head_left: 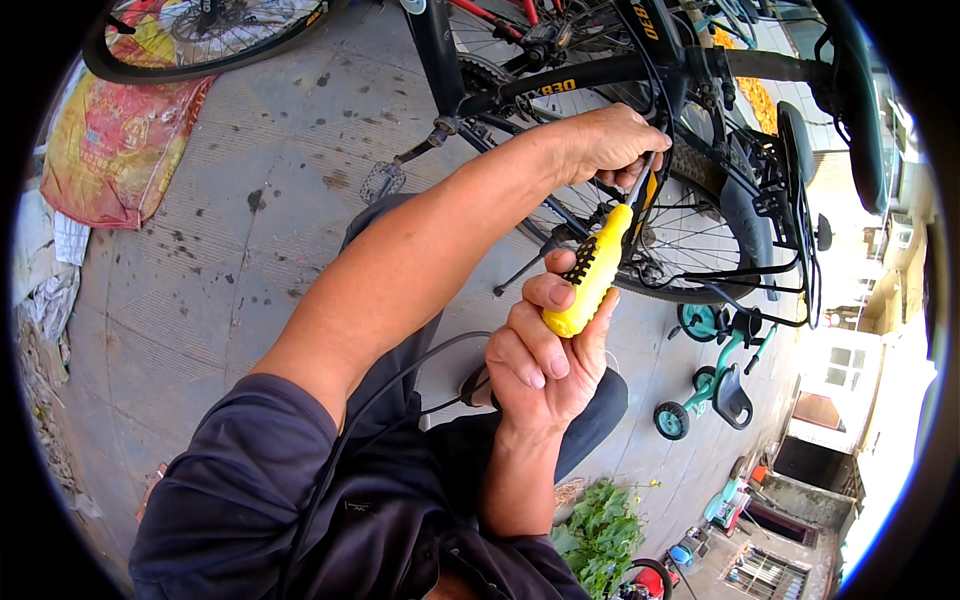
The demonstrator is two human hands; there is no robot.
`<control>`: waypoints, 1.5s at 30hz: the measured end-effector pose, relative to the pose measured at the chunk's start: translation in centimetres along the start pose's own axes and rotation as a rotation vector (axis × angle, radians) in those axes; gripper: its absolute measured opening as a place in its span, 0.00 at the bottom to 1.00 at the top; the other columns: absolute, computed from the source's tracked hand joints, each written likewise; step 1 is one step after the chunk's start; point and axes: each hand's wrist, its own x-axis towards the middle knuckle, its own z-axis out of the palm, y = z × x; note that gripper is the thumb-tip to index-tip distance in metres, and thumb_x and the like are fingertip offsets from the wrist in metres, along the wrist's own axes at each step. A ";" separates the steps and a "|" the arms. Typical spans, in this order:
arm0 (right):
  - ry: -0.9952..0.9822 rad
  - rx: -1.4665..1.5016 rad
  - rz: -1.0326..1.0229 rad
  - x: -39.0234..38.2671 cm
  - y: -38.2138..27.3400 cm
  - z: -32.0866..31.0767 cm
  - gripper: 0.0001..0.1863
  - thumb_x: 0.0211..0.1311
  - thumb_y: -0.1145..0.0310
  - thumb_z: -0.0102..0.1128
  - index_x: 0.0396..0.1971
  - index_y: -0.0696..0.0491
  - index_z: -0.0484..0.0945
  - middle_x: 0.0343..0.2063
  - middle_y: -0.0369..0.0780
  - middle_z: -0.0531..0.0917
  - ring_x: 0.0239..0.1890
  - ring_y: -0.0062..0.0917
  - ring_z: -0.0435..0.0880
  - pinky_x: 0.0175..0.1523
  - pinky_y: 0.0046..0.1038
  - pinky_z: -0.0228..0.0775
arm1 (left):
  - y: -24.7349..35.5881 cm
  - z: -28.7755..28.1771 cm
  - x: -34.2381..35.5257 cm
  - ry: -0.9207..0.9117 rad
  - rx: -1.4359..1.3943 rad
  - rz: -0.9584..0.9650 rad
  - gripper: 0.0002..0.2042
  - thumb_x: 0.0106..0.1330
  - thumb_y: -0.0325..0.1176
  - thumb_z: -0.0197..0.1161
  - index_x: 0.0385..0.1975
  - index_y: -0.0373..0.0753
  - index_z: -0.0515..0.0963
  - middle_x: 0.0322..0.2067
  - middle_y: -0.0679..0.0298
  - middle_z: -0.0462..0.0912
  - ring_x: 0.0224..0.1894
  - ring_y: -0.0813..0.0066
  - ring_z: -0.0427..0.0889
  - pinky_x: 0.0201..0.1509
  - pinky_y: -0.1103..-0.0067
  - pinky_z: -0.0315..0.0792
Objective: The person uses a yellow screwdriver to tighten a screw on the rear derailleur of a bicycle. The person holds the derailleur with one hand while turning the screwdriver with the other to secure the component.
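Note:
My right hand (pixel 545 350) is wrapped round the handle of a screwdriver (pixel 592 275), yellow with black ribbed grips. Its metal shaft points up and away toward the fingers of my left hand (pixel 612 143). That hand is closed in a pinch beside the frame tube of a black bicycle (pixel 560 88), near the rear wheel (pixel 700 235). What the left fingers hold is hidden, and the screwdriver's tip is hard to make out there. A black and yellow strip lies just behind the shaft. Spokes, cables and the rear rack surround both hands.
A kickstand (pixel 525 270) and a pedal (pixel 382 182) stick out near my left forearm. Another bicycle's wheel (pixel 200 35) and a red-yellow sack (pixel 125 145) lie at the upper left. A teal tricycle (pixel 715 390) stands to the right, above a leafy plant (pixel 603 535).

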 end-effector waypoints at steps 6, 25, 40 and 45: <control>0.051 -0.067 -0.021 -0.1 0.2 0.6 0.26 0.67 0.51 0.41 0.53 0.58 0.63 0.34 0.39 0.73 0.17 0.14 0.65 0.18 0.17 0.60 | -0.1 -0.1 0.0 -0.004 -0.001 -0.001 0.16 0.64 0.43 0.53 0.20 0.38 0.73 0.09 0.74 0.64 0.10 0.85 0.64 0.13 0.85 0.55; -0.084 -0.119 -0.023 0.4 -0.2 -1.0 0.26 0.67 0.52 0.42 0.53 0.59 0.62 0.38 0.39 0.74 0.18 0.15 0.65 0.18 0.18 0.60 | -0.1 0.2 0.2 0.051 0.074 0.114 0.16 0.63 0.39 0.55 0.17 0.36 0.72 0.08 0.73 0.63 0.08 0.86 0.59 0.12 0.85 0.54; -0.046 -0.104 -0.004 0.7 0.0 -1.7 0.25 0.68 0.53 0.41 0.56 0.56 0.60 0.37 0.44 0.75 0.15 0.16 0.65 0.17 0.17 0.60 | -0.1 -0.1 0.1 0.047 0.119 0.072 0.17 0.64 0.40 0.53 0.17 0.36 0.72 0.08 0.72 0.62 0.09 0.85 0.60 0.14 0.85 0.55; 0.061 -0.174 -0.048 0.1 0.0 -0.3 0.26 0.68 0.52 0.41 0.55 0.57 0.61 0.36 0.44 0.76 0.14 0.14 0.63 0.17 0.16 0.59 | 0.1 0.1 0.0 0.029 0.079 0.058 0.13 0.62 0.36 0.50 0.20 0.34 0.72 0.08 0.69 0.64 0.08 0.82 0.60 0.13 0.83 0.52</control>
